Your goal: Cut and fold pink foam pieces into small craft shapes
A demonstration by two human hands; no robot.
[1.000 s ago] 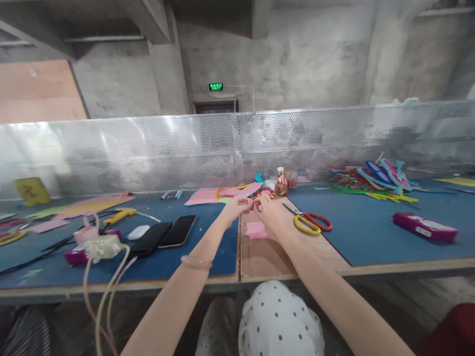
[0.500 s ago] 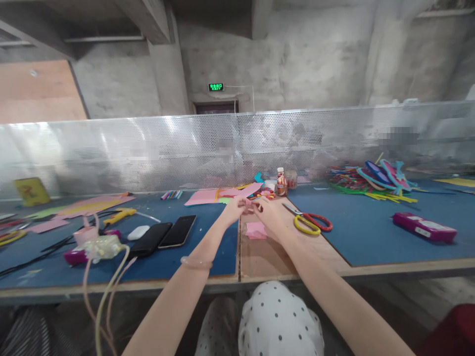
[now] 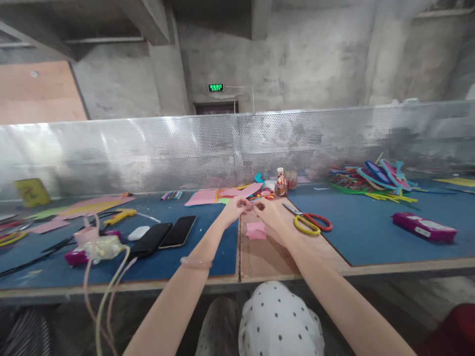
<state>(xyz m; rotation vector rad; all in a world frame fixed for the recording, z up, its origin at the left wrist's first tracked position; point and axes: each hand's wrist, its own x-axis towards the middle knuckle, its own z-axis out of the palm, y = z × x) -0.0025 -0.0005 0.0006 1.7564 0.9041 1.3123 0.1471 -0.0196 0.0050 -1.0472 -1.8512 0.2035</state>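
Observation:
My left hand (image 3: 236,208) and my right hand (image 3: 262,209) meet over the bare wooden strip (image 3: 267,259) of the table, fingertips pinched close together. Between them is a small pink piece of paper (image 3: 250,205), mostly covered by the fingers. Below the hands lies a little stack of pink paper pieces (image 3: 256,230). Scissors (image 3: 309,222) with one yellow and one red handle rest to the right of my right hand, blades pointing away. Behind my left hand are larger pink paper sheets (image 3: 202,197).
Two dark phones (image 3: 178,231), a white case (image 3: 138,233) and a yellow glue gun (image 3: 120,216) lie at left. A small bottle (image 3: 281,183) stands behind the hands. At right are a purple box (image 3: 423,227) and a heap of pipe cleaners (image 3: 351,180).
My fingers have shifted slightly around the small pink piece, and less of it shows now. Arms and table items stay where they were.

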